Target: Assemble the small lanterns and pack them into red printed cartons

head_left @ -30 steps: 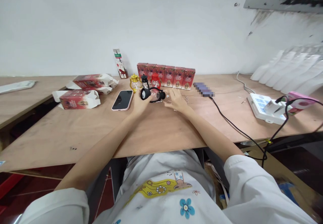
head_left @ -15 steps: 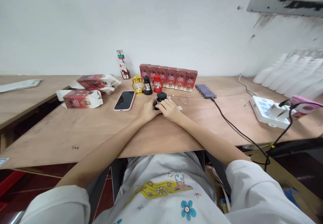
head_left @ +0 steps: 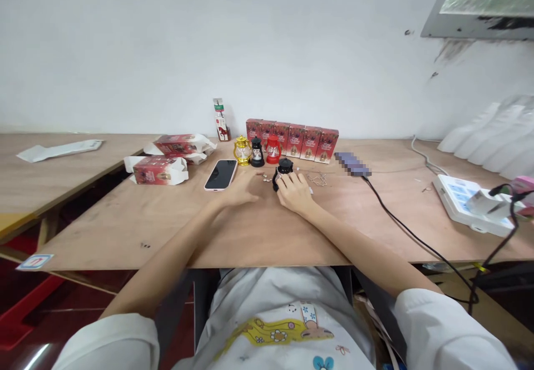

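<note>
In the head view, a small black lantern (head_left: 284, 166) is seen on the tabletop (head_left: 258, 231), in front of the row of red boxes (head_left: 292, 134) and just to the right of three standing lanterns (head_left: 257, 153) in gold, black and red. The right hand (head_left: 294, 193) is set against it from the near side, and its grip is closed round the lantern's body; how firmly it is pinched cannot be told. The left hand (head_left: 238, 190) is rested flat on the tabletop, its grip open and nothing held, with the fingers stretched towards some small loose parts (head_left: 265, 178) that lie between it and the lantern. A phone (head_left: 220, 174) is seen face up just left of that hand, and a thin chain (head_left: 317, 179) just right of the right hand. A black cable (head_left: 400, 222) is run off to the right, and opened boxes (head_left: 161, 169) are seen well to the left.

The handling is judged best done with the lantern kept upright and pressed lightly to the tabletop, so that the standing ones are not knocked and the loose parts are not swept aside by the left wrist
</note>
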